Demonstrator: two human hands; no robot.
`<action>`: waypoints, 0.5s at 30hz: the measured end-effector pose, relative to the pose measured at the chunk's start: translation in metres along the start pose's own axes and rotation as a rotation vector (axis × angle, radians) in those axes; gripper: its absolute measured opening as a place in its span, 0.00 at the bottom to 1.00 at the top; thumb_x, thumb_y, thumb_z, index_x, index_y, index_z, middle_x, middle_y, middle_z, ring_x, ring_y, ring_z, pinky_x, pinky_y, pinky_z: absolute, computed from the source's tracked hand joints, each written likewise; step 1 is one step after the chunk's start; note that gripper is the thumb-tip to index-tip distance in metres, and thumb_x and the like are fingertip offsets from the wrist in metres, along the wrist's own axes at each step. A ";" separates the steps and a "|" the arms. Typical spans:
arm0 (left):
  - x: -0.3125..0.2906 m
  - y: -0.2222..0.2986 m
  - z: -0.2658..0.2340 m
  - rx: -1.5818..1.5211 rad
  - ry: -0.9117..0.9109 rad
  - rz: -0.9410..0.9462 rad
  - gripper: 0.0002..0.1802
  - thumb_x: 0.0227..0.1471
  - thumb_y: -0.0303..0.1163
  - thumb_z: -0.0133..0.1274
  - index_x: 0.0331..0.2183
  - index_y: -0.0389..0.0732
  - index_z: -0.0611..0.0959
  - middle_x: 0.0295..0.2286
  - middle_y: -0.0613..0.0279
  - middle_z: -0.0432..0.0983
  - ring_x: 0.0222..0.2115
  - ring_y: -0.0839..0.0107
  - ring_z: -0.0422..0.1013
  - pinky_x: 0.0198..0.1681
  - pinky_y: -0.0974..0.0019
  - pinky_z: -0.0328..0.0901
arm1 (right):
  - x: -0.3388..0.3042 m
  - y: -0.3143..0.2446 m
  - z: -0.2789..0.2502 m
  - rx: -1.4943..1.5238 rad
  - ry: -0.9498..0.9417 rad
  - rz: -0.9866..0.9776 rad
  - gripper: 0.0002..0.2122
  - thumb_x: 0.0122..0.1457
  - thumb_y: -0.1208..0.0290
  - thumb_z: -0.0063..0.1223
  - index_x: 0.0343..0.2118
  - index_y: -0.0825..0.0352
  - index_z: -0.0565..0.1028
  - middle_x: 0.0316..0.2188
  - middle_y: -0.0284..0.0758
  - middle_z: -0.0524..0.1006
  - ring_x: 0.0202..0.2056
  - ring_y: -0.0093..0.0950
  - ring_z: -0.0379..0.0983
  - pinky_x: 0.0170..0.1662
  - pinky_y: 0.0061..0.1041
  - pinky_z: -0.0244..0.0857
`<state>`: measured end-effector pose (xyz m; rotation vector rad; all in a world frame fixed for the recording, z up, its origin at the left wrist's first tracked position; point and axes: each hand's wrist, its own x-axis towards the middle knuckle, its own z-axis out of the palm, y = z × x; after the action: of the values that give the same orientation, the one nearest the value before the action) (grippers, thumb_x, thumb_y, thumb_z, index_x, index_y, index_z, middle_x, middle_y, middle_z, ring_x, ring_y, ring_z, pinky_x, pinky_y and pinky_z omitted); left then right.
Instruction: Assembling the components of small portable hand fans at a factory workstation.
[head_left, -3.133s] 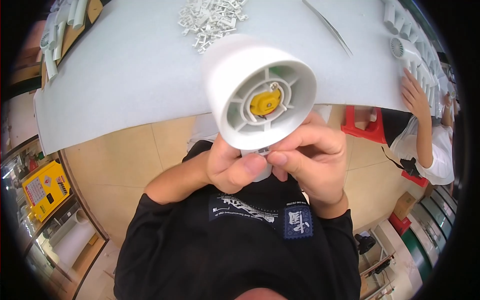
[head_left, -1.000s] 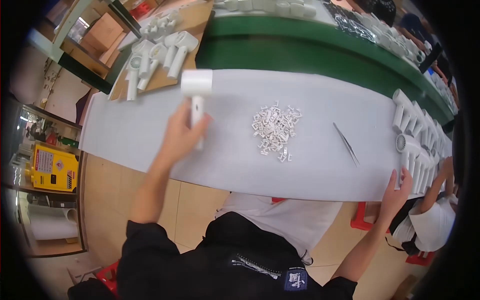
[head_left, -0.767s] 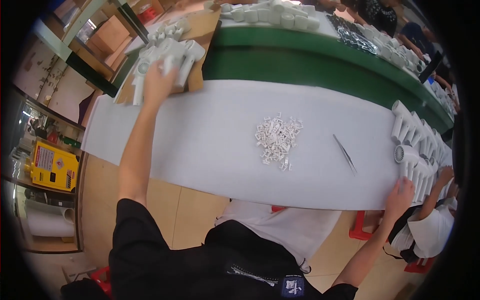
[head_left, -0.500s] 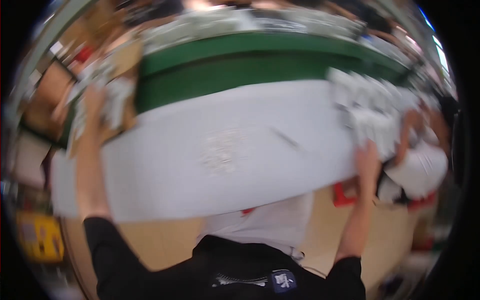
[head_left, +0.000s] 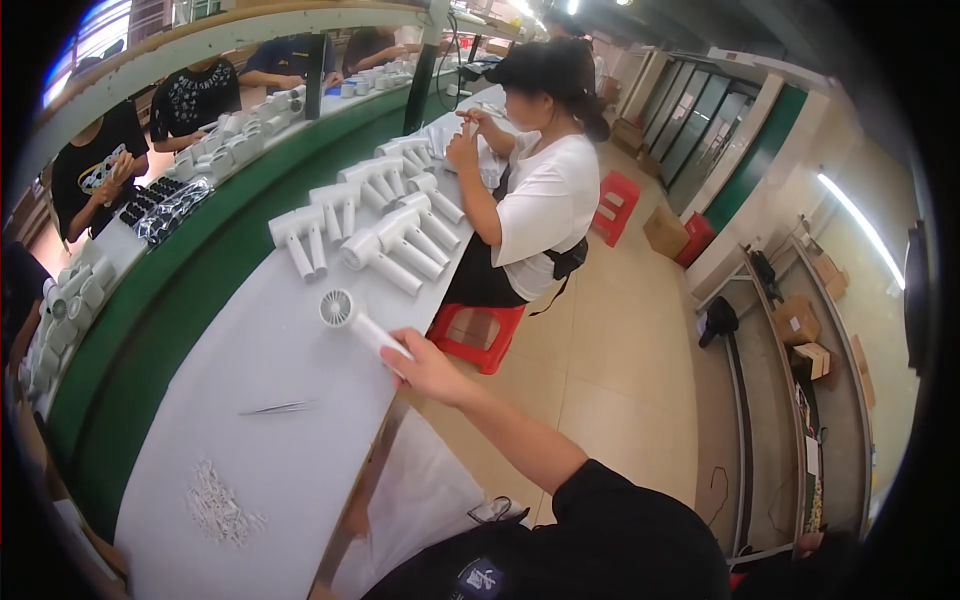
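My right hand (head_left: 432,368) is closed round the handle of a white hair dryer (head_left: 365,325), just over the table's near edge. The dryer's round grille end points away to the left. Beyond it, several white hair dryers (head_left: 385,240) lie in rows on the white tabletop (head_left: 250,340), handles toward the near edge. A pair of tweezers (head_left: 278,407) lies to the left of my hand, and nearer to me is a loose pile of small white parts (head_left: 222,508). My left hand is out of the picture.
A co-worker in a white top (head_left: 545,180) sits at the same table on a red stool (head_left: 480,335). A green conveyor (head_left: 200,270) runs along the far side, with other people and more dryers beyond. Shelving (head_left: 800,370) stands at the right.
My view has swung to the right. My right hand, earlier at the group of dryers, now has one in its grip, apart from the rows. My left hand has gone out of view.
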<state>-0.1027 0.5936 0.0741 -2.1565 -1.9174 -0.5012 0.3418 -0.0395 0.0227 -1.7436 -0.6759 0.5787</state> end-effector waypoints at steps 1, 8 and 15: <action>0.012 0.003 0.013 0.014 0.016 0.019 0.23 0.55 0.44 0.39 0.45 0.39 0.75 0.41 0.43 0.72 0.39 0.52 0.71 0.42 0.52 0.65 | -0.012 -0.003 0.002 0.192 -0.062 0.105 0.17 0.61 0.64 0.48 0.47 0.70 0.64 0.31 0.35 0.71 0.27 0.21 0.68 0.31 0.22 0.63; 0.065 0.029 0.082 0.129 0.101 0.180 0.22 0.56 0.38 0.37 0.50 0.40 0.70 0.46 0.47 0.69 0.42 0.57 0.70 0.45 0.58 0.64 | -0.063 -0.020 0.032 0.334 -0.217 0.135 0.17 0.61 0.64 0.48 0.47 0.70 0.64 0.30 0.29 0.69 0.25 0.15 0.65 0.28 0.17 0.60; 0.046 -0.063 0.088 0.444 0.095 0.295 0.23 0.58 0.31 0.34 0.55 0.42 0.66 0.50 0.51 0.66 0.45 0.62 0.68 0.48 0.63 0.62 | -0.066 -0.032 0.070 0.358 -0.401 0.110 0.15 0.60 0.67 0.51 0.46 0.67 0.65 0.29 0.26 0.69 0.25 0.14 0.65 0.27 0.15 0.62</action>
<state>-0.1505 0.6774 0.0072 -2.0225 -1.4548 -0.1051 0.2419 -0.0303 0.0387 -1.3456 -0.7023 1.0750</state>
